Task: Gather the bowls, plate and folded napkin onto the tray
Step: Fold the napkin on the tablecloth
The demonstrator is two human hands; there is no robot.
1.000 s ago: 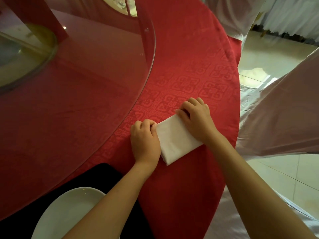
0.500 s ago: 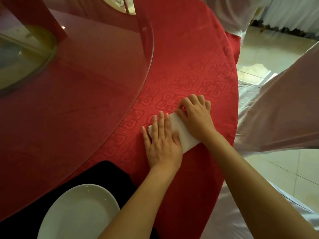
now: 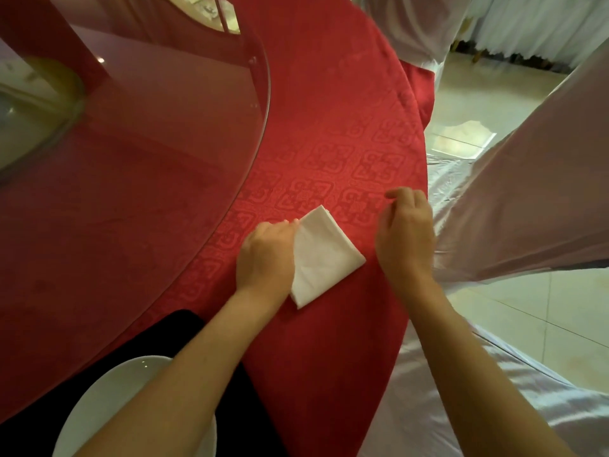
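Your left hand point(image 3: 267, 255) rests on the red-clothed desk point(image 3: 329, 110), fingers curled, fingertips at the left edge of the folded napkin point(image 3: 321, 255); whether they pinch the cloth or only touch it, you cannot tell from here. The napkin lies flat, a white folded square turned diamond-wise, near the desk's right edge. Your right hand point(image 3: 407, 235) hovers just right of the napkin, apart from it, fingers loosely bent, holding nothing. Near left: a white plate point(image 3: 108, 400) sits on a black tray point(image 3: 184, 328), partly behind your left forearm. A glass turntable point(image 3: 164, 143) covers the far left.
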